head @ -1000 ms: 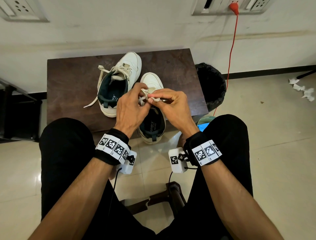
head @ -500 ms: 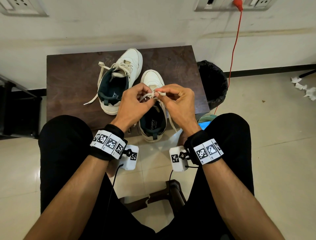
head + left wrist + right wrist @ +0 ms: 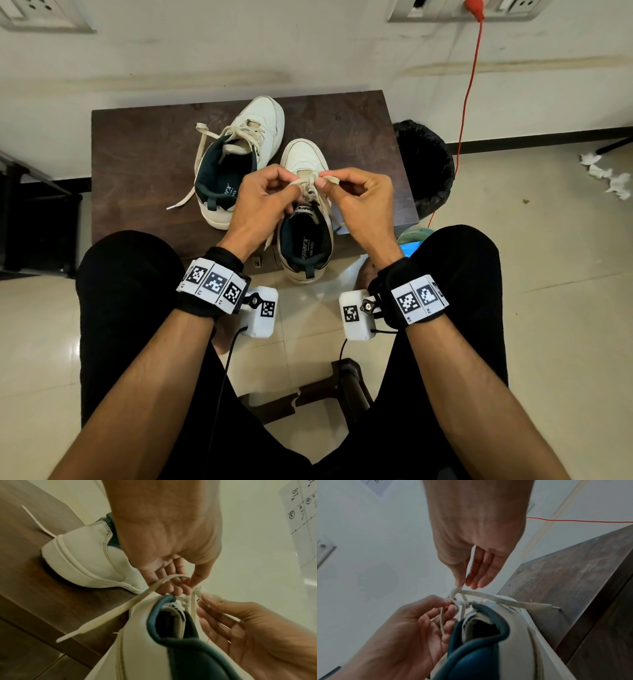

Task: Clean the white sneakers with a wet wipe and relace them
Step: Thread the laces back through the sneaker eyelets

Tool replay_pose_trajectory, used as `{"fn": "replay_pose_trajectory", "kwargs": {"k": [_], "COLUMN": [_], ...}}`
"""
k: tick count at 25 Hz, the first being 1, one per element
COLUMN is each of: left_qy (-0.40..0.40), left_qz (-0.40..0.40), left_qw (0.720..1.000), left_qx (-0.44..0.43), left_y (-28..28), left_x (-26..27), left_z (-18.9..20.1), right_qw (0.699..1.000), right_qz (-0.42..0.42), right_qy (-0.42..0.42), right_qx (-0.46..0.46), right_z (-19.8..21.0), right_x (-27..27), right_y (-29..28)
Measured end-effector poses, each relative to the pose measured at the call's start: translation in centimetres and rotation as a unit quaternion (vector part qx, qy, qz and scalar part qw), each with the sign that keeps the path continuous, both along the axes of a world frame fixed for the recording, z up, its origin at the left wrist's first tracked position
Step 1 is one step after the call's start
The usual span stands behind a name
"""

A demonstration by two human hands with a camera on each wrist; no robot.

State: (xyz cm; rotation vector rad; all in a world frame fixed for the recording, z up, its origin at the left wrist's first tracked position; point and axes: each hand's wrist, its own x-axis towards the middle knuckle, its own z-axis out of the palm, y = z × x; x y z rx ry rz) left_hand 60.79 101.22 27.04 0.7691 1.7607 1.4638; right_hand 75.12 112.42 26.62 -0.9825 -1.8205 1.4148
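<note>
My left hand (image 3: 263, 202) pinches one part of the lace (image 3: 308, 186) between thumb and fingertips, other fingers curled in. My right hand (image 3: 359, 202) pinches the other part the same way, just across from it. Both pinch points sit right above the top eyelets of the near sneaker (image 3: 305, 219), so I read this as forming or tightening the bow. In the left wrist view a small knot (image 3: 186, 601) is already sitting at the tongue, with a free lace end (image 3: 102, 616) trailing down over the bench (image 3: 137, 164) edge. I hold the pinches close together and low, probably to keep tension on the knot so it doesn't slip loose while the loops get worked.

The near sneaker's heel overhangs the front edge of the bench toward me, toe pointing away; that puts the opening and laces within easy reach. The far sneaker (image 3: 239, 154) stands just beside it to the left, fully on the bench, laced, but its ends lie loose and untied, one tip spilling onto the wood. So likely it still needs tying.

No wet wipe visible on the bench. A black bin (image 3: 424, 168) stands right of the bench, crumpled tissues (image 3: 606, 174) on the floor further right.
</note>
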Motion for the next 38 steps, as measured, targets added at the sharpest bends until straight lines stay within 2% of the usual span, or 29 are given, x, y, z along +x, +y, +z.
{"fn": "replay_pose_trajectory", "kwargs": {"k": [5, 7, 9, 12, 14, 16, 17, 18, 20, 21, 22, 26, 28, 30, 33, 35, 36, 38], "left_qy": [-0.079, -0.113, -0.137, -0.18, -0.215, -0.229, -0.229, -0.228, -0.228, -0.227, -0.225, -0.207, -0.215, -0.241, -0.344, -0.423, -0.443, -0.456], "left_qz": [0.15, 0.185, 0.193, 0.162, 0.152, 0.156, 0.158, 0.158, 0.156, 0.155, 0.156, 0.17, 0.173, 0.164, 0.107, 0.083, 0.087, 0.11], "left_qw": [0.984, 0.975, 0.971, 0.97, 0.965, 0.961, 0.96, 0.961, 0.961, 0.961, 0.962, 0.963, 0.961, 0.956, 0.925, 0.89, 0.88, 0.873], "left_qx": [-0.047, -0.045, -0.033, -0.009, 0.003, 0.005, 0.003, 0.004, 0.012, 0.016, 0.017, 0.005, 0.012, 0.042, 0.122, 0.147, 0.145, 0.133], "left_y": [0.1, 0.1, 0.1, 0.3, 0.3, 0.3, 0.4, 0.3, 0.3, 0.3, 0.3, 0.2, 0.2, 0.2, 0.1, 0.1, 0.2, 0.5], "left_x": [-0.9, -0.9, -1.0, -1.3, -1.3, -1.3, -1.2, -1.2, -1.1, -1.2, -1.2, -1.2, -1.1, -1.0, -0.9, -0.8, -0.8, -1.0], "left_z": [-0.8, -0.9, -0.8, -0.4, -0.2, -0.2, -0.2, -0.2, -0.1, -0.1, -0.1, -0.5, -0.5, -0.4, 0.2, 0.4, 0.3, -0.3], "right_qw": [0.995, 0.987, 0.979, 0.968, 0.942, 0.915, 0.912, 0.926, 0.972, 0.981, 0.981, 0.954, 0.944, 0.936, 0.892, 0.869, 0.873, 0.906], "right_qz": [-0.02, -0.015, -0.005, -0.008, -0.019, -0.038, -0.047, -0.054, -0.032, -0.028, -0.039, -0.11, -0.108, -0.068, 0.012, 0.046, 0.052, 0.046], "right_qy": [-0.097, -0.147, -0.162, -0.073, 0.015, 0.068, 0.067, 0.038, -0.077, -0.123, -0.14, -0.102, -0.072, 0.012, 0.181, 0.218, 0.207, 0.145], "right_qx": [-0.032, -0.068, -0.124, -0.239, -0.334, -0.397, -0.403, -0.371, -0.219, -0.148, -0.131, -0.259, -0.304, -0.346, -0.415, -0.442, -0.439, -0.394], "right_z": [-0.4, -0.5, -0.2, 0.9, 1.9, 2.5, 2.5, 2.4, 1.7, 1.5, 1.3, 1.6, 1.8, 2.1, 2.8, 2.8, 2.6, 2.2], "right_x": [1.1, 1.6, 1.9, 1.8, 1.5, 1.4, 1.3, 1.1, 1.0, 0.8, 0.8, 0.8, 1.0, 1.2, 1.0, 0.6, 0.3, -0.3], "right_y": [1.5, 1.8, 1.9, 1.8, 1.5, 1.2, 1.1, 0.9, 0.2, 0.0, -0.2, 0.4, 0.6, 0.6, 0.6, 0.2, 0.0, -0.4]}}
